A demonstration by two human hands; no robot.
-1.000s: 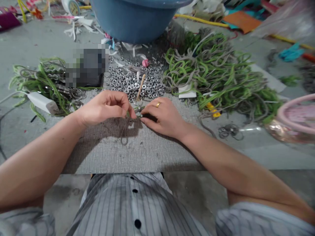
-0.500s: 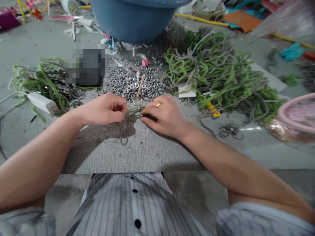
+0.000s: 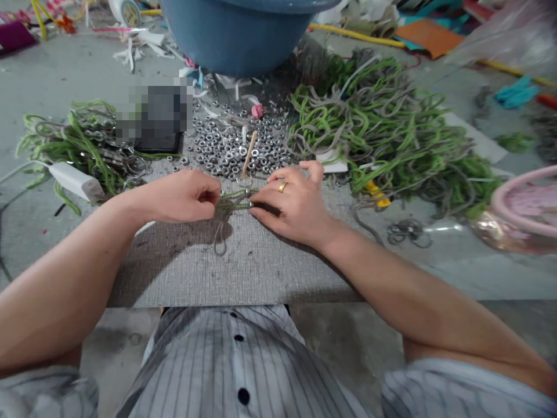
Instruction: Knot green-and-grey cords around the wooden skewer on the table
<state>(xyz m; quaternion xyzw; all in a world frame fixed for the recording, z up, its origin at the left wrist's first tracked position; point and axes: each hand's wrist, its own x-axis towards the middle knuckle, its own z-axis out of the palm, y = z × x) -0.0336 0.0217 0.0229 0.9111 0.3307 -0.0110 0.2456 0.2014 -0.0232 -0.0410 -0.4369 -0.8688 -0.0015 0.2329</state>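
Green and grey cord (image 3: 235, 205) stretches between my hands over the grey textured board. My left hand (image 3: 187, 195) is closed on its left part. My right hand (image 3: 293, 203), with a gold ring, pinches a small metal nut (image 3: 250, 204) on the cord between thumb and fingertip; its outer fingers are raised. Another nut (image 3: 248, 192) sits on the upper strand, near a metal ring (image 3: 244, 180) and a thin wooden stick (image 3: 249, 152). A grey cord loop (image 3: 220, 247) hangs toward me on the board. Many loose nuts (image 3: 213, 145) lie just beyond my hands.
A blue tub (image 3: 239, 38) stands behind the nuts. Tangled green and grey cords (image 3: 383, 128) are heaped at right, a smaller bundle (image 3: 73, 139) at left with a white adapter (image 3: 78, 181). A dark, partly pixelated device (image 3: 161, 125) lies beside it. A pink rim (image 3: 517, 194) is far right.
My left hand has shifted slightly left, with more cord showing between the hands. The outer fingers of my right hand have lifted and spread, while its pinch stays in place.
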